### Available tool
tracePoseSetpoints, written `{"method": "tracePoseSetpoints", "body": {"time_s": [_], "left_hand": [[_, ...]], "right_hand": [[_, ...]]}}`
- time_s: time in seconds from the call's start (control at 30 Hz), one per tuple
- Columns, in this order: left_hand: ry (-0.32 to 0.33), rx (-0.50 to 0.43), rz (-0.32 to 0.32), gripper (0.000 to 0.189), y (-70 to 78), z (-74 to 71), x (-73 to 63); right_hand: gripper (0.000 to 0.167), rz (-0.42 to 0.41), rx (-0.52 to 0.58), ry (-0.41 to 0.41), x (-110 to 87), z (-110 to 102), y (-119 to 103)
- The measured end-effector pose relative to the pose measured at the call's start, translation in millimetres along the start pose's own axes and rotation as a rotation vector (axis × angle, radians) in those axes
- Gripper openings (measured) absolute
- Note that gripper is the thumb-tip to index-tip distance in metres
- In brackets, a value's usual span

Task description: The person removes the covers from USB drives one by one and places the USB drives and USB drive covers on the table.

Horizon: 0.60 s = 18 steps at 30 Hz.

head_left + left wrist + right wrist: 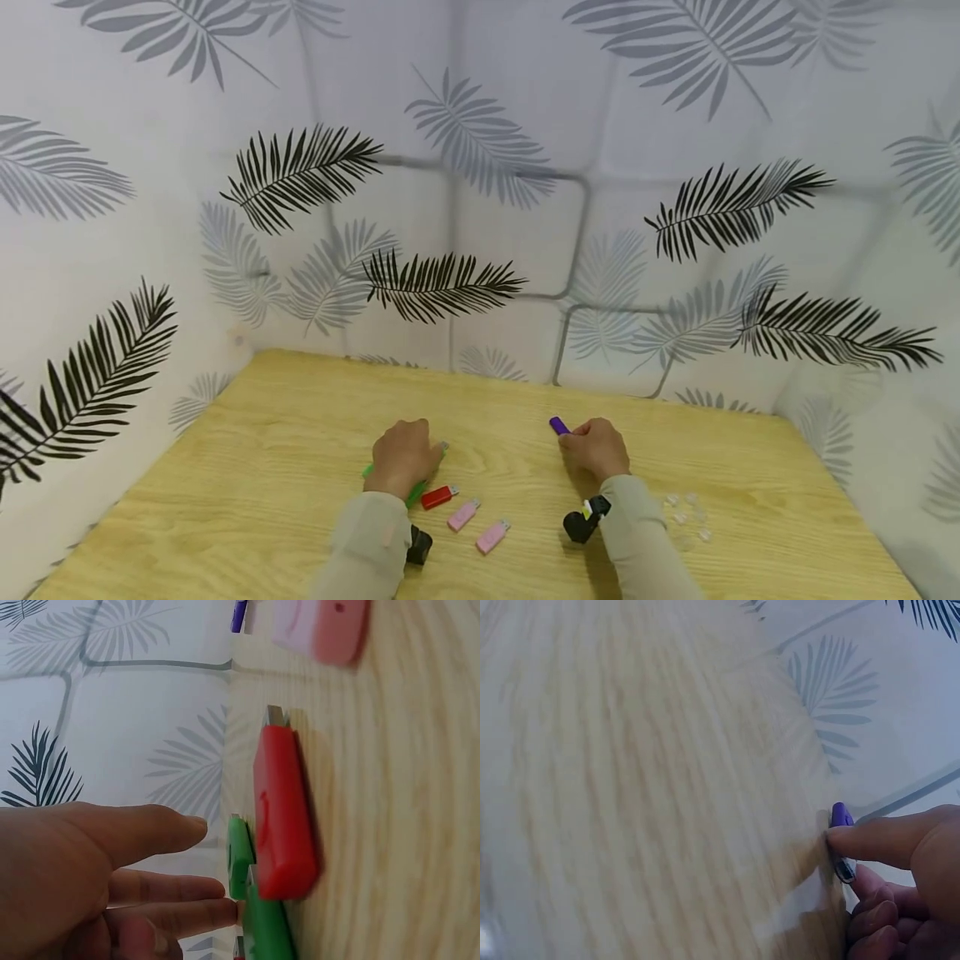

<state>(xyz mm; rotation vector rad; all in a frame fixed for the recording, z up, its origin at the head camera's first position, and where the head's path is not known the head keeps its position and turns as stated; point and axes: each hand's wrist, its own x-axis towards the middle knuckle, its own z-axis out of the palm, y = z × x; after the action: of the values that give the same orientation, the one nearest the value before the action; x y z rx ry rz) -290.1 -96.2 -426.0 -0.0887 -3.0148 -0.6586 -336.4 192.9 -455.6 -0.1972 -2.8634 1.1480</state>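
Observation:
My right hand (596, 448) pinches a purple USB stick (558, 426) between thumb and finger, at the tabletop; its metal plug (845, 870) shows in the right wrist view. My left hand (405, 457) hovers low over green USB sticks (416, 493), its thumb and fingers stretched out and apart. In the left wrist view its fingertips come close to a green stick (240, 859); contact is unclear. Beside that hand lies a red USB stick (437, 497). Two pink USB sticks, one farther (462, 517) and one nearer (491, 538), lie to its right.
Several small clear plastic pieces (680, 518) lie right of my right forearm. A leaf-patterned curtain (480, 208) stands along the far edge of the wooden table (247, 483). Small cameras are strapped at both wrists.

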Motion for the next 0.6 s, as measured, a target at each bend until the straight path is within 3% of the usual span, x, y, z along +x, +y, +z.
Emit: {"method": "tracePoseSetpoints", "body": {"time_s": [0.3,0.5,0.6], "left_hand": [[-0.002,0.022,-0.023,0.031,6.7,1.0,-1.1],[0.001,-0.045,-0.032,0.039,2.7,-0.4,4.0],[-0.013,-0.078,-0.048,0.030,-2.3,-3.2,6.5]], "right_hand": [[0.021,-0.010,0.032,-0.038,-0.8,-1.9,1.9],[0.023,0.005,0.041,-0.056,0.5,-4.7,2.8],[0.030,0.010,0.069,-0.073,0.3,-7.8,3.4]]}}
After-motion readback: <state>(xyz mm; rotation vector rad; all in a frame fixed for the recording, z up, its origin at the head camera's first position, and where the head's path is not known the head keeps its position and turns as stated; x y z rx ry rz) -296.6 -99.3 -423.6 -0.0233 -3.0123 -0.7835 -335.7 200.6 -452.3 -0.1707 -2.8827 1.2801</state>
